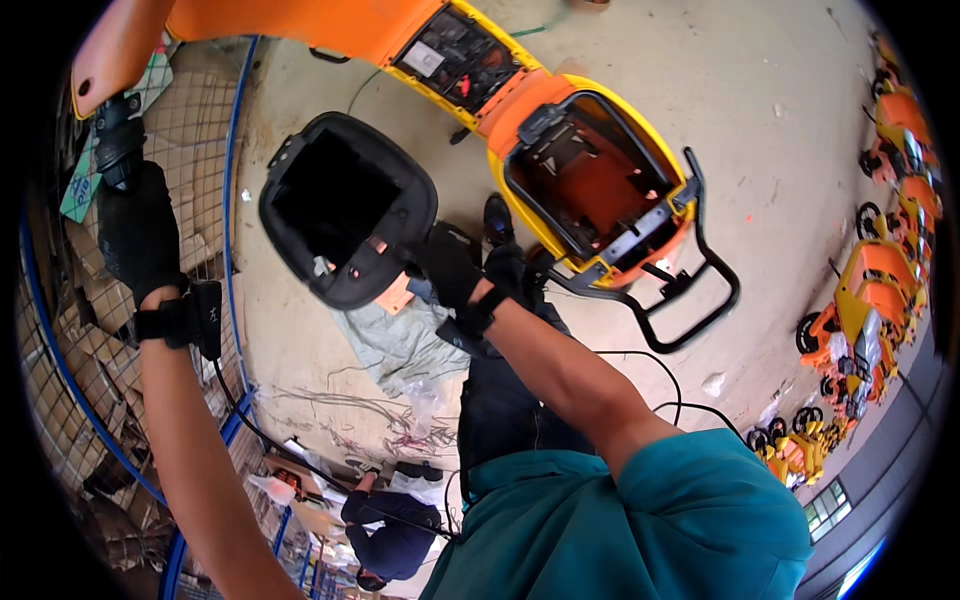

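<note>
My left hand [140, 230], in a black glove, is wrapped round the black handlebar grip [120, 145] of an orange and yellow scooter [290, 22]. My right hand [447, 268], also gloved in black, is at the near right edge of a black storage bin [348, 285] with a rounded rim. Its fingers look closed on that rim, though black on black hides the detail. The bin hangs or stands left of the scooter's rear body; its dark cavity faces up. The scooter's rear compartment [610, 185] is uncovered, showing an orange inside.
A black tubular rear rack [715, 290] juts from the scooter. Along the left runs a blue-framed wire mesh cage [232, 170] with cardboard. Pale plastic sheeting [400, 345] and loose wires lie on the floor. Another person [395, 530] bends behind me. More scooters [870, 280] line the right.
</note>
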Motion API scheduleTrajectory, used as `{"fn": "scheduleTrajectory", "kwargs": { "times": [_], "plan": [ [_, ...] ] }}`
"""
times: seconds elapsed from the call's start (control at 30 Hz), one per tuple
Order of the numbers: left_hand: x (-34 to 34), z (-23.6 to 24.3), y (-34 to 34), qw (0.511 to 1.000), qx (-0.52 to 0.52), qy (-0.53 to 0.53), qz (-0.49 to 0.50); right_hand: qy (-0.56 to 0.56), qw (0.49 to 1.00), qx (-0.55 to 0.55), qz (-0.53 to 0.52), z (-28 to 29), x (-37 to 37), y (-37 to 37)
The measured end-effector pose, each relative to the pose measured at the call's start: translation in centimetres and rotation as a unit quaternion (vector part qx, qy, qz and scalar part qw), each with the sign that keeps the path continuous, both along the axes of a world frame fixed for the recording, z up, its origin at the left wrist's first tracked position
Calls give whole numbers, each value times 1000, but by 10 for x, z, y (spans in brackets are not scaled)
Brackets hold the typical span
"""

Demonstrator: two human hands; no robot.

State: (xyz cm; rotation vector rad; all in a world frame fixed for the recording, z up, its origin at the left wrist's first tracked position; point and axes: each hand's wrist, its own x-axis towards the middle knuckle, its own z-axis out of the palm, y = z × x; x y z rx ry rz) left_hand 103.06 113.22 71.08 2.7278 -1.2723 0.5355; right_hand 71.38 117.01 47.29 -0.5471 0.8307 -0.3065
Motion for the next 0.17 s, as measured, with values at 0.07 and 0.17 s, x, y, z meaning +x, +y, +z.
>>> {"fn": "scheduleTrajectory", "kwargs": {
  "times": [0.07, 0.17],
  "plan": [
    [-9, -1, -11, 1000, -9, -11, 7, -37, 994, 77, -75, 39, -23, 1],
    [-24, -4, -26, 999, 12, -25, 32, -83, 996, -23, -39, 102, -80, -19]
  ]
}}
